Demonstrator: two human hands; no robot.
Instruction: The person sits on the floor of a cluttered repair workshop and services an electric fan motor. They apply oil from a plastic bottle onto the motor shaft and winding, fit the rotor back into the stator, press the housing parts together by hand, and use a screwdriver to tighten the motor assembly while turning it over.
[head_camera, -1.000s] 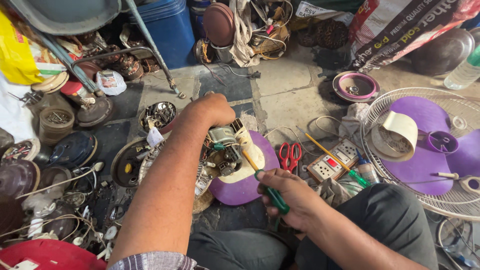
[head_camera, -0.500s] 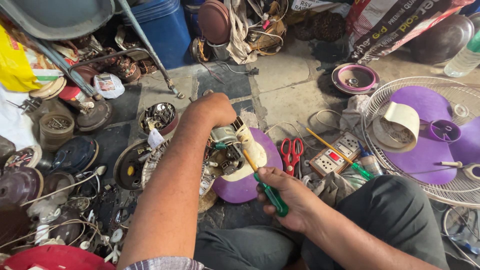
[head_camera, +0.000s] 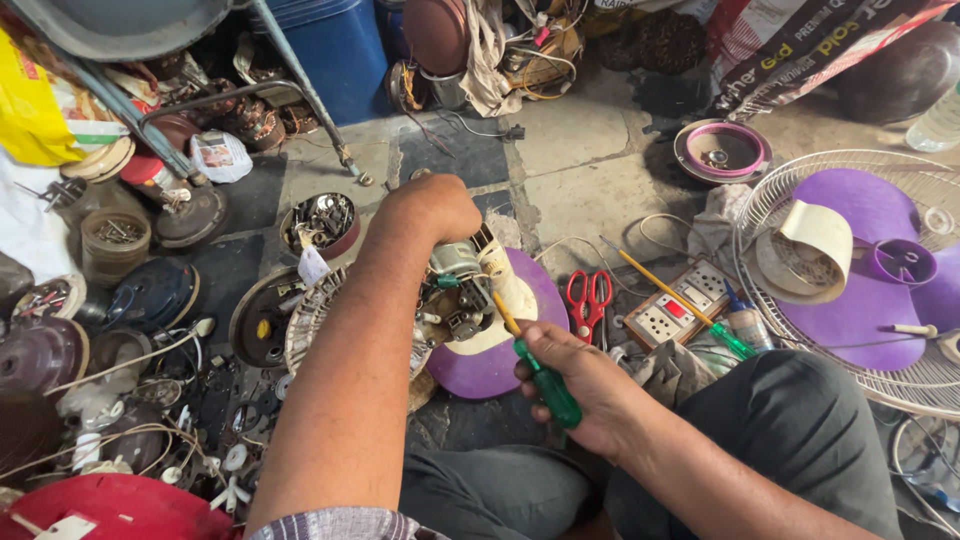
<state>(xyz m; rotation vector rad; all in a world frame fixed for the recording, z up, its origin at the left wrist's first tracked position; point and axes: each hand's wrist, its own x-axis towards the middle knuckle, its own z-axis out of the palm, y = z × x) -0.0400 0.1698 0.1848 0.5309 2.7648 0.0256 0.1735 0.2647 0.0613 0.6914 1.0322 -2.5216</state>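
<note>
Cluttered workshop floor, left hand (head_camera: 425, 208) still clamping fan motor (head_camera: 462, 290), right hand (head_camera: 575, 385) gripping green screwdriver (head_camera: 535, 365), barely shifted

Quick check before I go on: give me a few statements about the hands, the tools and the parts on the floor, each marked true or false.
1. The right hand grips a green-handled screwdriver. True.
2. The left hand rests on the red scissors. False: it steadies the fan motor; the scissors lie apart on the floor.
3. The screwdriver's tip points into the motor. True.
4. The wire fan guard lies left of the motor. False: it lies to the right.
5. The socket board sits beside the scissors. True.
</note>
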